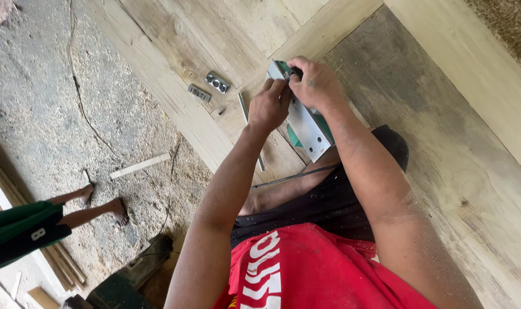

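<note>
Both hands' grip clamps the power planer [306, 129] on the wooden door [421, 114], metal fittings [217, 83] nearby

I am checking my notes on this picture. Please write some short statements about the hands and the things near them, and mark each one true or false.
1. Both hands hold a flat metal plate. True: the left hand and right hand grip its upper end.
2. The plate lies flat on the sawdust floor. False: it is held above the wooden door.
3. Two small metal pieces lie on the wood, left of the hands. True.
4. A thin stick lies on the floor. True.
5. The right hand is empty. False: it grips the plate.
</note>
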